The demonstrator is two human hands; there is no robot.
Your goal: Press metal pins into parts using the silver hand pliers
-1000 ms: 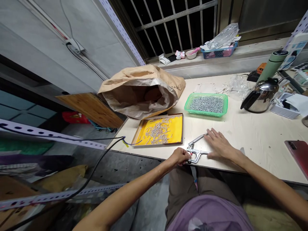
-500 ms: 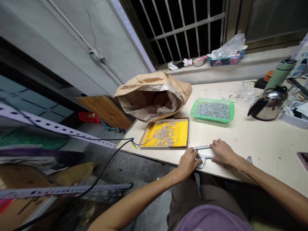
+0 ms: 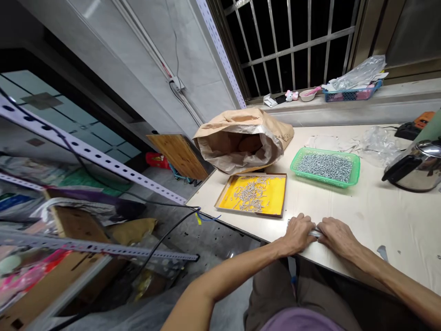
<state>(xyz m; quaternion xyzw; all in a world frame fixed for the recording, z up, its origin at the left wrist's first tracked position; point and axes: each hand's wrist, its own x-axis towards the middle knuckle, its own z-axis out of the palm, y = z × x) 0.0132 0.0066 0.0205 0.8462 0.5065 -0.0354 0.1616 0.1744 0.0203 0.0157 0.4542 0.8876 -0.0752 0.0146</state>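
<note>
Near the front edge of the table, my left hand (image 3: 299, 234) is wrapped round one end of a grey metal piece with two arms (image 3: 314, 233). My right hand (image 3: 336, 236) is closed on its other end, almost touching the left. Most of the piece is hidden under my fingers, so its exact kind does not show. To the left of my hands lies a shallow tray (image 3: 284, 198) lined in yellow, with many small silvery screw-like pieces (image 3: 253, 195) scattered in it. Beyond my hands sits a green plastic basket (image 3: 358, 168) full of similar small metal pieces (image 3: 324, 166).
An open brown paper sack (image 3: 285, 133) lies behind the tray. On the right stand a steel kettle (image 3: 418, 168) and crumpled clear plastic (image 3: 379, 145). A small grey blade-like scrap (image 3: 382, 252) lies near my right forearm. A black cable (image 3: 165, 232) hangs by the table's left corner.
The two arms of the metal piece stood apart before; now they are brought together and my hands have come closer to each other. The camera view has swung left.
</note>
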